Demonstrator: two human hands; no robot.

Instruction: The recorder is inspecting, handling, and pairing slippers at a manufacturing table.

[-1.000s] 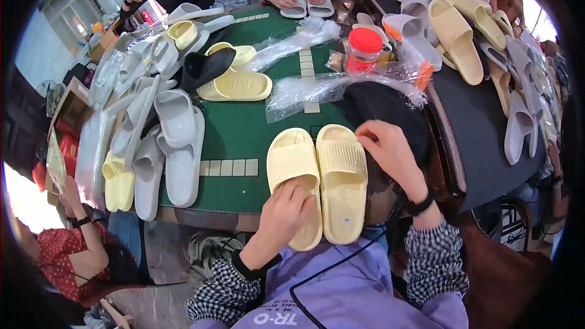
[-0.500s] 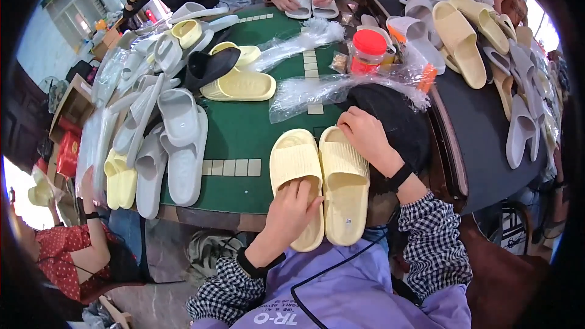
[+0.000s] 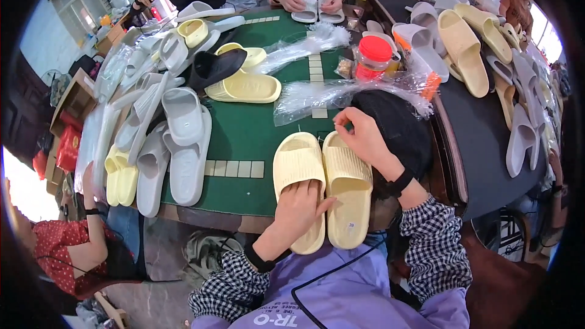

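Observation:
Two pale yellow slide slippers stand side by side at the table's near edge, toes away from me. Into the left slipper [image 3: 299,158] reaches my left hand [image 3: 298,210], its fingers under the strap and hidden at the tips, the thumb stretched toward the other slipper. Beside the toe of the right slipper [image 3: 348,207] is my right hand [image 3: 361,134], fingers curled in a pinch; whether something thin is between them is too small to tell. A fine white strand pokes up at the left slipper's toe.
Bundles of clear plastic strands [image 3: 329,99] lie beyond the slippers, near a red-lidded jar [image 3: 373,55]. Grey slippers [image 3: 186,152] pile up at left, more slippers [image 3: 464,49] at right. A black cloth item [image 3: 396,128] sits beside my right hand. Other people work around the table.
My right hand has lifted off the right slipper's toe and curled its fingers. My left hand's thumb has spread toward the right slipper. The view has shifted slightly.

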